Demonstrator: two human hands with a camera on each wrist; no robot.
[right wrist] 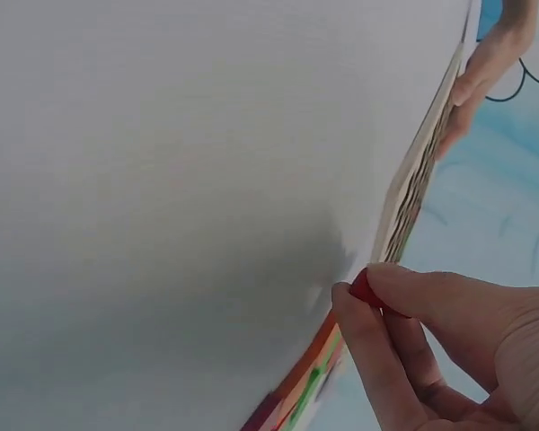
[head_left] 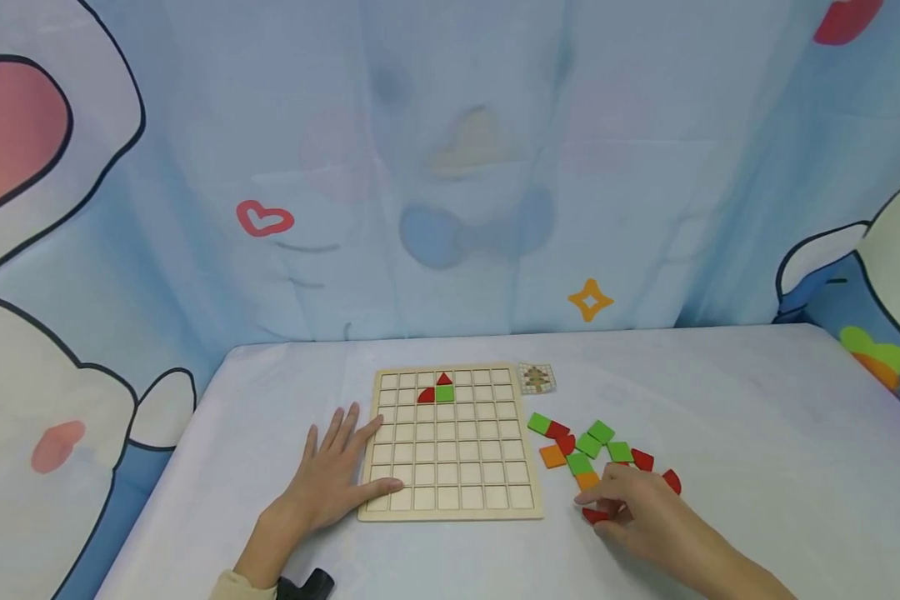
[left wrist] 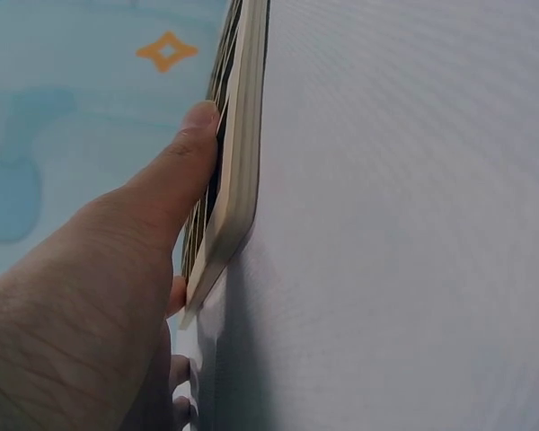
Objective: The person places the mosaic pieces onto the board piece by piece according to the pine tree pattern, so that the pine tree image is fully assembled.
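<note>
A wooden grid board [head_left: 424,513] lies on the table, with a red triangle [head_left: 444,379], a green square [head_left: 444,393] and a red quarter-round tile [head_left: 427,396] set in cells near its top. My left hand [head_left: 330,479] rests spread at the board's left edge, thumb and little finger over the rim. In the left wrist view the thumb [left wrist: 175,175] lies straight along the board's side. Low at the right, my right hand [head_left: 637,508] pinches a small red tile [right wrist: 363,289] between thumb and fingertips; the fingers hide part of its shape.
Loose tiles lie right of the board: several green squares [head_left: 601,431], an orange square [head_left: 552,456] and several red pieces [head_left: 642,459]. A small picture card [head_left: 537,378] with a tree pattern sits by the board's top right corner. A printed curtain [head_left: 465,275] hangs behind the table.
</note>
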